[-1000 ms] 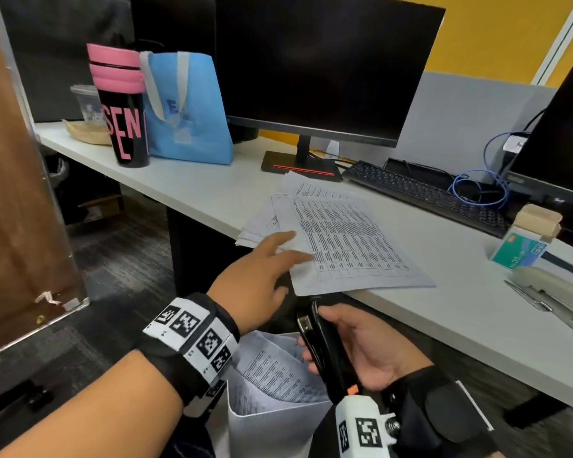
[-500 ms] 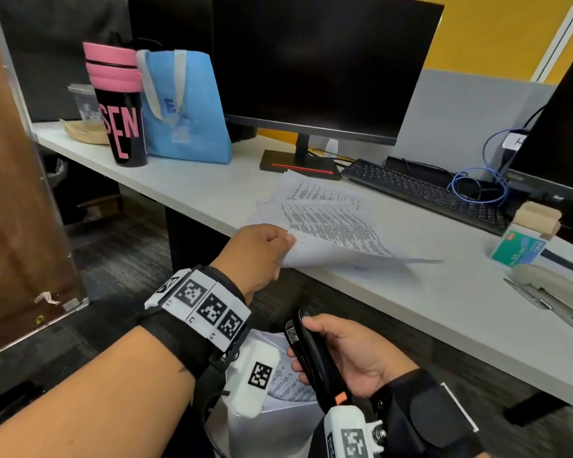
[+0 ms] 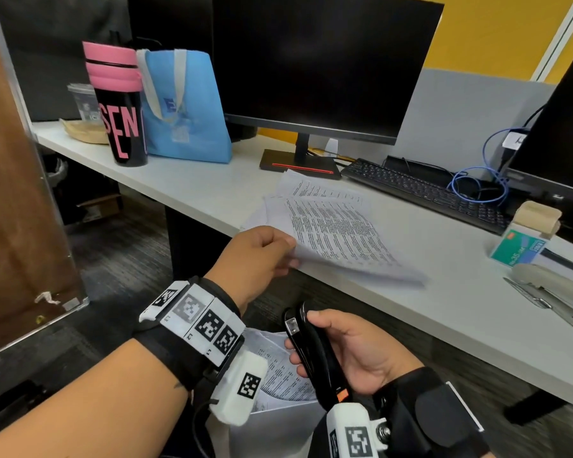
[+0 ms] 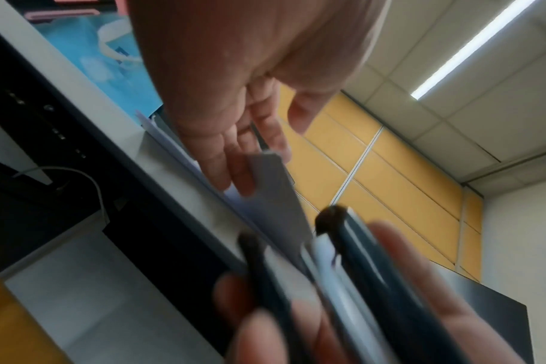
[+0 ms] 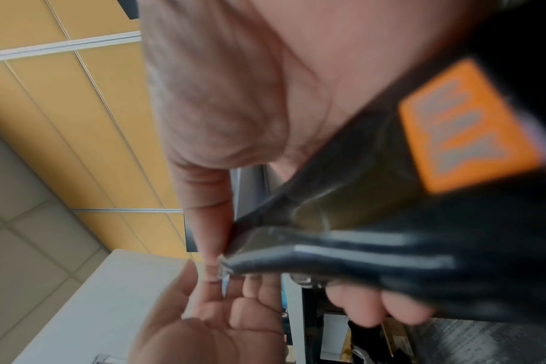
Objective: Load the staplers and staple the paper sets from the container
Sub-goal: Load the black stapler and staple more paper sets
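Since a second ago, your left hand (image 3: 257, 256) has gone from lying flat on the paper set (image 3: 338, 236) to pinching its near corner, lifted off the bench (image 3: 460, 312); the far part of the sheets lies blurred, so whether it rests on the bench cannot be told. Your right hand (image 3: 351, 352) has stayed clamped around the black stapler (image 3: 311, 355), nose up, at 6 o'clock below the bench edge.

Step in hand, as a judgement: stapling this set. The left-wrist view shows the paper corner (image 4: 271, 187) just beside the stapler mouth (image 4: 324, 236), not yet plainly between its jaws. Next move calls for feeding the corner squarely into the mouth with the sheets aligned, then squeezing.

Counts:
- staplers: two. The black one is in hand; a grey stapler (image 3: 556, 292) lies at 3 o'clock.
- staple box (image 3: 518, 249): one, green, just behind the grey stapler.
- container (image 3: 278, 431): one, white, at 6 o'clock under your wrists, printed sheets inside.
- paper on the bench: one fanned pile; sets in it cannot be counted.
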`<state>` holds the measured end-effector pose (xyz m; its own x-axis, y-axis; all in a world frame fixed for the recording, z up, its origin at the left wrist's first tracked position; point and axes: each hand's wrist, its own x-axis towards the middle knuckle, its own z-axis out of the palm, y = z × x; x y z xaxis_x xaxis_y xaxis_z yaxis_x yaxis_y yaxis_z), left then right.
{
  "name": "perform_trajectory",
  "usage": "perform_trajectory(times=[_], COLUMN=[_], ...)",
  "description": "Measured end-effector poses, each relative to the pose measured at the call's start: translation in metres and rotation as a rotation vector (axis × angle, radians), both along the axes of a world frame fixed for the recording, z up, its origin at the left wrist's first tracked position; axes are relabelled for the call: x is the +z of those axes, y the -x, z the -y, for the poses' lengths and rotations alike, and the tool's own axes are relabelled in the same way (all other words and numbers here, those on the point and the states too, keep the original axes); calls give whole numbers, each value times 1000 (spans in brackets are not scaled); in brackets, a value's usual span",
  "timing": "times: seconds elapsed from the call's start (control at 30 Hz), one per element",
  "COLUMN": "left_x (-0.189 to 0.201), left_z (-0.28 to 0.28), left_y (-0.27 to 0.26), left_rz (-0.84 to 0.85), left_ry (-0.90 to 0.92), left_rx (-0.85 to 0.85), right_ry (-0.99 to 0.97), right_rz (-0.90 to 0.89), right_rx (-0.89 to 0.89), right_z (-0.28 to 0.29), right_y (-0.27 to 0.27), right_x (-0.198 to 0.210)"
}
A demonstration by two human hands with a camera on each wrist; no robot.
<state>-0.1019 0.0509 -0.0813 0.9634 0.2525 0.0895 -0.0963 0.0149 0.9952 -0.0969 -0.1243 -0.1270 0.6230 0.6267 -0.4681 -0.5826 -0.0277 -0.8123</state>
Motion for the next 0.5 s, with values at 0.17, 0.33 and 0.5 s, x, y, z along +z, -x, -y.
perform_trajectory(times=[0.17,0.33,0.5], left_x=[-17,-25,-30], left_z=[2,4,4], left_y=[7,4,1], left_rz=[45,-282,-270], left_ry=[113,223,121], left_rx=[238,67,39], right_ry=[-117,-180,-196], right_rz=[-17,-52,-47], right_rx=[-14,-48,-177], right_z=[4,1,-6], right_y=[1,1,0], right_x=[7,11,22])
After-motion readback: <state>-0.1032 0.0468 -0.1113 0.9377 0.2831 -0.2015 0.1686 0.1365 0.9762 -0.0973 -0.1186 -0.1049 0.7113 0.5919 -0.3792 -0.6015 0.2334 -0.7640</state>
